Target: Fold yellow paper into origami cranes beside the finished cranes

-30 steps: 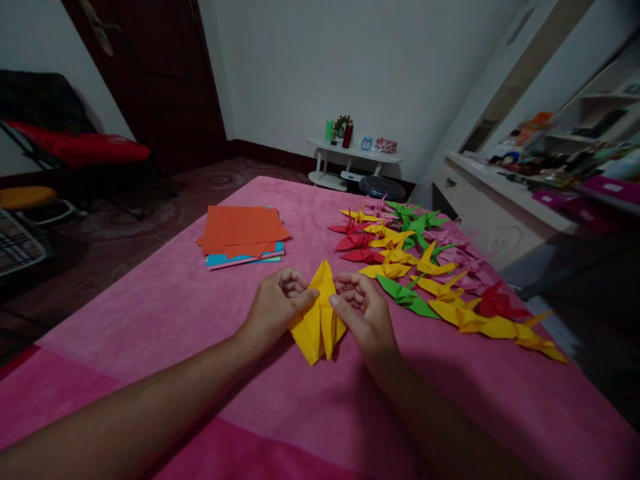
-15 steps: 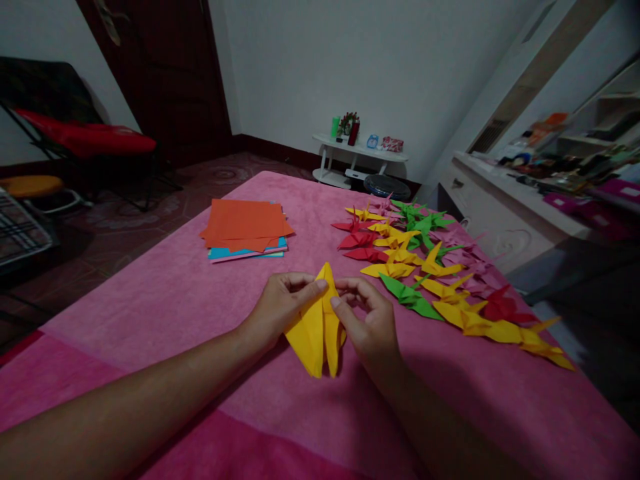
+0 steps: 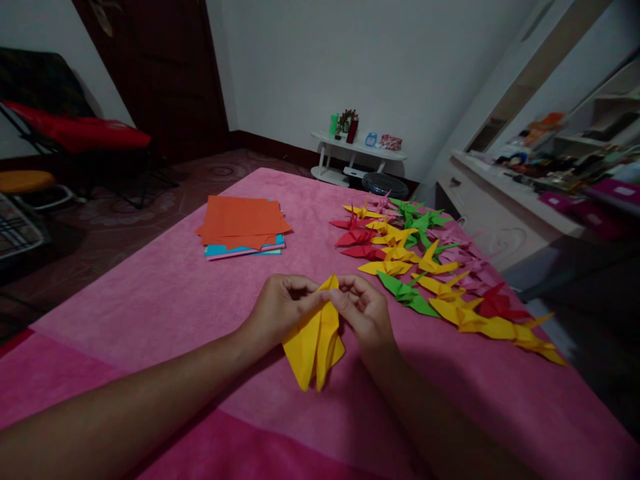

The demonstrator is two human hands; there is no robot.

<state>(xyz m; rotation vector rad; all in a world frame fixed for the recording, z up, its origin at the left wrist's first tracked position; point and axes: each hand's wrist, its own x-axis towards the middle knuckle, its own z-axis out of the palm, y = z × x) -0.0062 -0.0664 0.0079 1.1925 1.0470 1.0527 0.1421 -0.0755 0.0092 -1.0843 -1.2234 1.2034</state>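
Note:
Between my hands is a yellow folded paper (image 3: pixel 313 343), its narrow tip pointing away from me and two long flaps pointing toward me. My left hand (image 3: pixel 283 305) pinches it near the upper left edge, thumb on top. From the other side my right hand (image 3: pixel 364 308) grips it close to the tip, and the two thumbs meet on the paper. The fingers behind the sheet are partly hidden. Just right of my right hand lies a green paper crane (image 3: pixel 406 293), with a yellow paper crane (image 3: pixel 387 268) behind it.
A stack of square paper (image 3: pixel 243 217), orange on top with blue and pink beneath, lies on the pink tablecloth (image 3: pixel 165 293) at left. Several cranes in red, yellow, green and pink cover the right side. Beyond stand a low white table (image 3: pixel 360 148) and a red chair (image 3: pixel 95 135).
Both thumbs have come together near the tip of the yellow paper. Its lower flaps have swung slightly left and nearer to me, and the tip has shifted a little right.

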